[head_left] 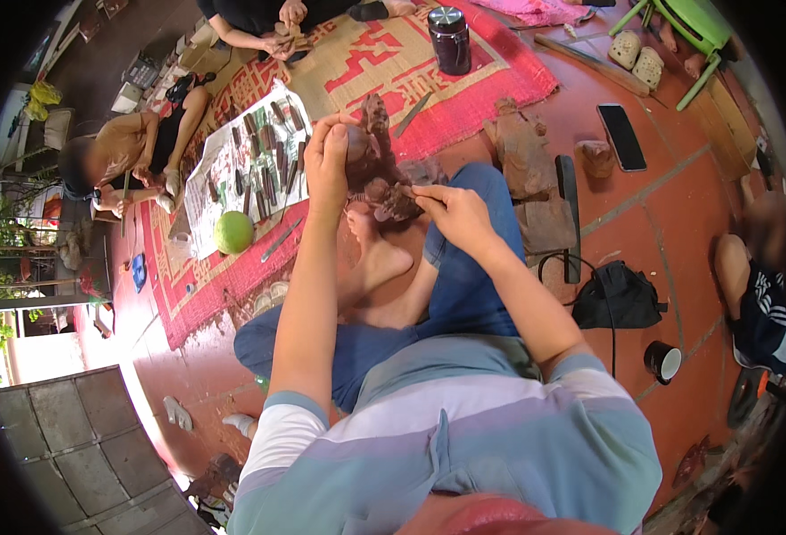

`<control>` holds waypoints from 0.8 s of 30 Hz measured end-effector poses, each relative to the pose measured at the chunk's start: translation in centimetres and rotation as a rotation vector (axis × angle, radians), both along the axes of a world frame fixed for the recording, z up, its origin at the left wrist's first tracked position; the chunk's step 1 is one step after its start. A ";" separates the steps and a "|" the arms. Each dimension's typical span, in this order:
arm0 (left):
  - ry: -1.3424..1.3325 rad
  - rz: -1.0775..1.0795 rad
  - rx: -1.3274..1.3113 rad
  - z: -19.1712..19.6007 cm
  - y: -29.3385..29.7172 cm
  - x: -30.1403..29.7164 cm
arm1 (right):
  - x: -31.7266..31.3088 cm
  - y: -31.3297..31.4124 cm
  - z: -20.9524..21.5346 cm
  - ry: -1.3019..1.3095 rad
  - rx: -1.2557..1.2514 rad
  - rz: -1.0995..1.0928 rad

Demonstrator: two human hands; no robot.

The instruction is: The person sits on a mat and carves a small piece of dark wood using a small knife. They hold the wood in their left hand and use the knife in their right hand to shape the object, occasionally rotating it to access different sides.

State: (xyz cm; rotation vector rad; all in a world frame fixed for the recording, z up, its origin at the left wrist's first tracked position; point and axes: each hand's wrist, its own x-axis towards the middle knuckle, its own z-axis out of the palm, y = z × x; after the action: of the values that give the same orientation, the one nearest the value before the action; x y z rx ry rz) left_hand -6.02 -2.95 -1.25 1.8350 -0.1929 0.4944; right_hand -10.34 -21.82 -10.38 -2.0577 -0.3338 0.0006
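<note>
A dark brown carved figure [377,165], uneven and knobbly, stands at my feet between my bent legs. My left hand [326,165] is closed round its upper left side and steadies it. At its lower right, my right hand [457,214] is closed in a pinch with the fingertips at the carving's surface. Whatever those fingers hold is too small and too hidden to make out. Left of the carving, a white cloth [210,187] bears several narrow dark-handled carving tools [268,147]. A round green fruit [232,232] rests at its near edge, and a loose flat blade [283,239] lies beside it.
A red and tan mat [509,76] spreads ahead, bearing a dark lidded jar [449,45]. To the right are brown wooden blocks [545,223], a phone [621,136], a black bag [620,294] and a cup [662,361]. Other people sit ahead, left and right.
</note>
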 end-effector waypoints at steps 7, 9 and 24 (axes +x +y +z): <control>0.003 -0.004 -0.146 0.7 -0.1 0.5 | 0.2 2.2 2.7 -0.007 0.141 -0.064; 0.067 -0.027 -0.118 0.6 0.4 0.3 | 0.6 0.8 0.5 0.135 0.003 0.004; 0.825 0.278 1.106 -18.7 9.0 -15.1 | -5.5 -8.0 -6.3 0.726 0.753 -0.202</control>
State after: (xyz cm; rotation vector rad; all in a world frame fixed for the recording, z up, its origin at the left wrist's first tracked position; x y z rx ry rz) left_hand -21.08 6.09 -19.97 2.9992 0.4557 -0.3191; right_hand -15.79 -29.80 -16.70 -1.2206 0.2959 0.4245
